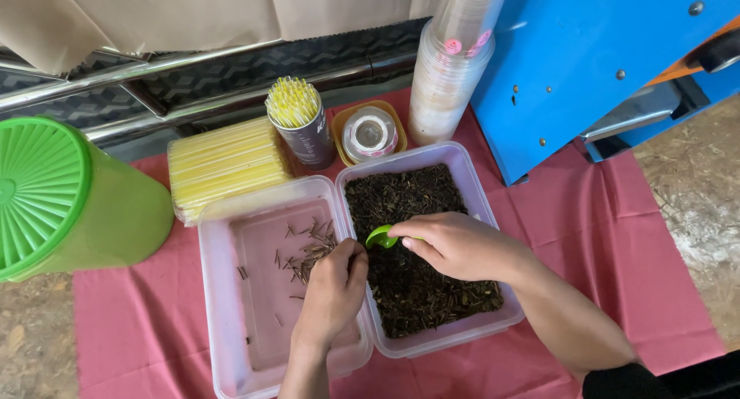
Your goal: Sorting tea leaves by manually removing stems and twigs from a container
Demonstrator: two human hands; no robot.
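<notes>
Loose dark dried leaves (420, 279) are seen filling the right-hand clear plastic rectangular tub (470, 175), which stands on a pink cloth (617, 245) touching a second clear plastic tub (220, 291) on its left. A small green plastic scoop (379, 236) is held by the right hand (455, 245), whose fingers are closed around the handle, with the bowl just above the leaves near the inner wall of the tub. The left hand (333, 291) is held over the adjoining walls of the two tubs with its fingers drawn together; whether anything is pinched between them cannot be told. A small scatter of thin brown twigs (312, 249) lies in the left tub, just beside those fingers, and much of that tub's floor is left bare.

Behind the tubs, a flat clear box of yellow drinking straws (223, 164) is laid on the cloth, and a dark round can holding upright yellow straws (297, 117) stands beside it. A roll of clear film (370, 134) is set in a yellow dish next to the can. A tall stack of clear plastic cups with pink round marks (455, 60) rises behind the right tub. A blue metal machine (586, 67) is placed at the right, and a large green plastic container with a ribbed round lid (69, 198) at the left.
</notes>
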